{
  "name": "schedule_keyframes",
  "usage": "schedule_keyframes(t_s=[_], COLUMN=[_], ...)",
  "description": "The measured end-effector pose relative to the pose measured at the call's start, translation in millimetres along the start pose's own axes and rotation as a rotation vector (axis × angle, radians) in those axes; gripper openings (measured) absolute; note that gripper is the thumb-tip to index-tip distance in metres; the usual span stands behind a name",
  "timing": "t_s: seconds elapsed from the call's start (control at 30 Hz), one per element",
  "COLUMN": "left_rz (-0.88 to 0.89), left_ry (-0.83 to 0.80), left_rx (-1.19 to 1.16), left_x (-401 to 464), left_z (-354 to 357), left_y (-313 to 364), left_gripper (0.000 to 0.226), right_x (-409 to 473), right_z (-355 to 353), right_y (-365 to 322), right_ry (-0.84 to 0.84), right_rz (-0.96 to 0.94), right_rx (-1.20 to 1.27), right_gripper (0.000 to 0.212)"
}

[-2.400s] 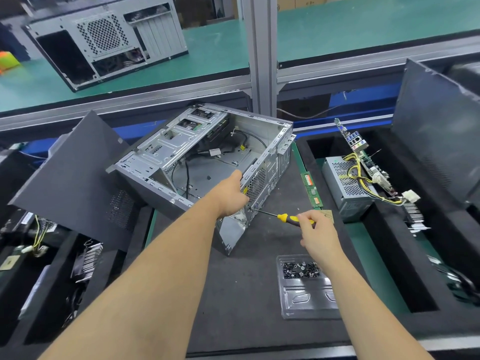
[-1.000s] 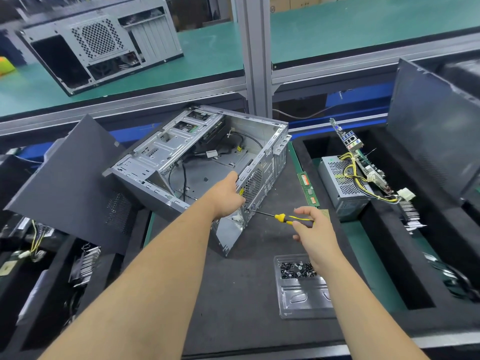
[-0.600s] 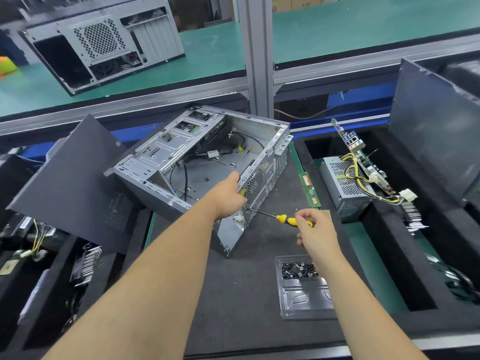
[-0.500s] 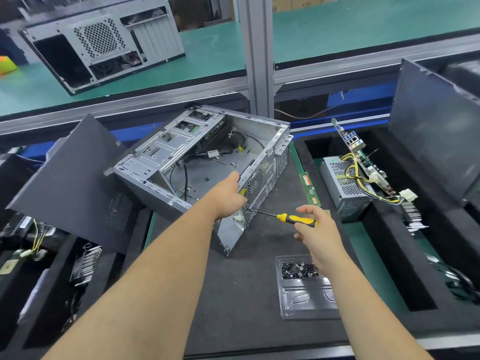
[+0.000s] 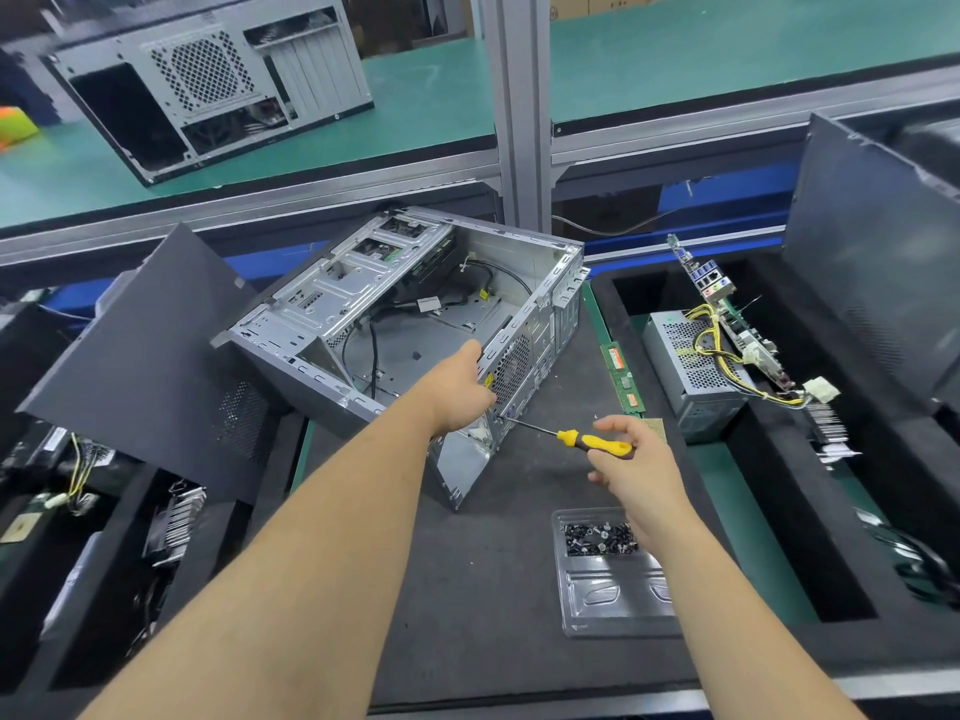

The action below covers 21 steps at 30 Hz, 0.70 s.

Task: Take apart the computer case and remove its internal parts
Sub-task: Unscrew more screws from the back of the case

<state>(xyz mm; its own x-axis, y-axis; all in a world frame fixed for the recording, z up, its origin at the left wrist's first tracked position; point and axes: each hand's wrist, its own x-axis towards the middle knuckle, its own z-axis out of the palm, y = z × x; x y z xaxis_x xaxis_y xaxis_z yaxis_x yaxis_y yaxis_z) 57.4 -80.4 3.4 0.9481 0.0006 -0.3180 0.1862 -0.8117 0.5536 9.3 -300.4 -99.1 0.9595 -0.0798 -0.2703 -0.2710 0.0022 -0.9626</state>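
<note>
Far left, a dark side panel (image 5: pixel 150 366) leans over a foam bin holding loose wires and a finned metal block (image 5: pixel 174 527). My guess is that's where stripped bits get sorted.

Middle of the black foam mat (image 5: pixel 467 589) sits the computer case (image 5: pixel 405 324), tipped up on one edge with the open side facing up. It looks mostly gutted, just a few black cables lying inside. The left hand (image 5: pixel 457 392) is clamped over the near rear edge, fingers curled down around the metal lip. Probably that's to keep the box from sliding while the screw gets worked.

The screwdriver (image 5: pixel 566 436) has its tip on the rear wall, low down near the corner. The right hand (image 5: pixel 634 459) pinches the yellow handle with thumb and a finger or two, the rest fanned out loose. That looks like a fingertip-spinning grip to me.

Near the right wrist is a clear plastic tray (image 5: pixel 613 600) with a pile of dark screws, handy for dropping the next one in.

Further right there's a memory stick (image 5: pixel 623 376), then a bin with a power supply (image 5: pixel 685 366) trailing yellow wires and a circuit board (image 5: pixel 727 314) propped up. Another dark panel (image 5: pixel 878 272) leans far right.

Behind is a raised green bench (image 5: pixel 727 49) on an aluminium frame, with another empty case (image 5: pixel 208 80) lying on it.
</note>
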Motion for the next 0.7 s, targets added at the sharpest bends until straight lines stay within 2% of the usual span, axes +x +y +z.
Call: schedule_keyframes(t_s=[0.1,0.2,0.3,0.4,0.43,0.53,0.6,0.7], left_rz=[0.002,0.007,0.019,0.035,0.038,0.042,0.046,0.058], left_ry=[-0.007,-0.007,0.007,0.021,0.024,0.035,0.053,0.096], left_rx=[-0.008,0.007,0.045,0.088,0.096,0.105,0.127,0.197], left_x=[0.7,0.8,0.0,0.1,0.4,1.9,3.7,6.2], left_z=[-0.5,-0.2,0.1,0.9,1.2,2.0,3.0,4.6], left_y=[0.0,-0.5,-1.4,-2.1,-2.2,-3.6,-4.3,-5.8], left_gripper=[0.029,0.029,0.024,0.023,0.023,0.024,0.024,0.022], right_x=[0.9,0.9,-1.6,-3.6,-3.3,-3.4,-4.2,-8.2], right_z=[1.8,2.5,-0.7,-2.1,-1.4,2.6,4.1,3.7], right_y=[-3.0,-1.3,1.4,0.3,-0.6,-4.9,-4.9,-4.7], right_ry=[-0.017,-0.020,0.017,0.004,-0.007,-0.020,-0.016,0.003], right_rz=[0.073,0.141,0.033,-0.022,-0.014,0.069,0.137,0.107], right_rx=[0.012,-0.044,-0.076,-0.090,-0.071,-0.041,-0.080,-0.112], right_gripper=[0.007,0.025,0.011,0.023,0.023,0.008,0.023,0.021])
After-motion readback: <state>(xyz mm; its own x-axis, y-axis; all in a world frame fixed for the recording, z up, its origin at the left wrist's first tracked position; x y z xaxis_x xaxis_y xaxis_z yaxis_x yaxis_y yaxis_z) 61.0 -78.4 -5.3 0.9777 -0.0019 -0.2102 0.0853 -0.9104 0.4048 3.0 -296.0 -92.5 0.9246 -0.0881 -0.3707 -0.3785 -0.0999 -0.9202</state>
